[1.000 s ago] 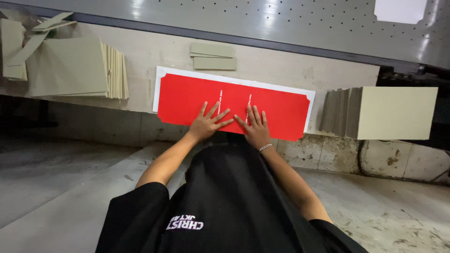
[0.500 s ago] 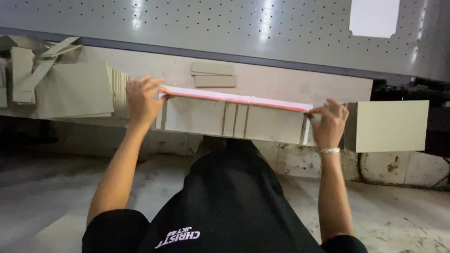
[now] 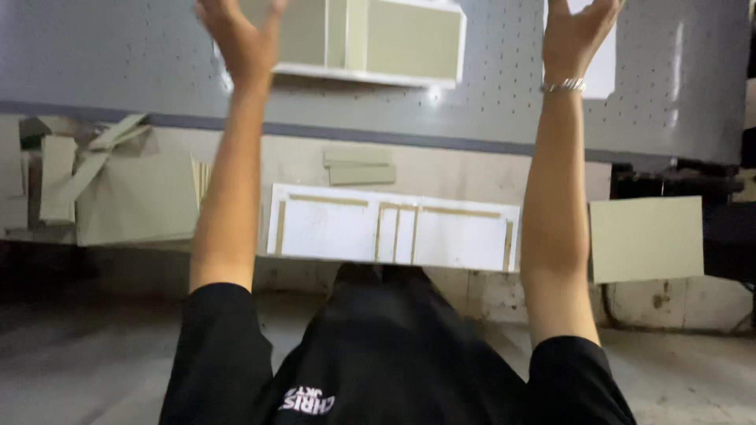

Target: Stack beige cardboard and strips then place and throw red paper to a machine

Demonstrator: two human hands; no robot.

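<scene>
Both arms reach far forward over the grey perforated surface (image 3: 118,71). The left hand (image 3: 236,35) and right hand (image 3: 579,27), fingers spread, are at the two ends of a greyish-green board with a white edge (image 3: 370,39); whether they actually grip it is hard to tell, since the fingertips run out of frame. Nearer the body, a white sheet with tan strips (image 3: 394,232) lies flat on the counter (image 3: 441,169), between stacks of grey board (image 3: 134,201) and a single grey panel (image 3: 646,236)

Matt grey-green cardboard panel (image 3: 370,39), white paper-edged, between both hands; the perforated bench top (image 3: 118,63) gleams like smooth metal; a metal bracelet (image 3: 564,85) shines.
</scene>
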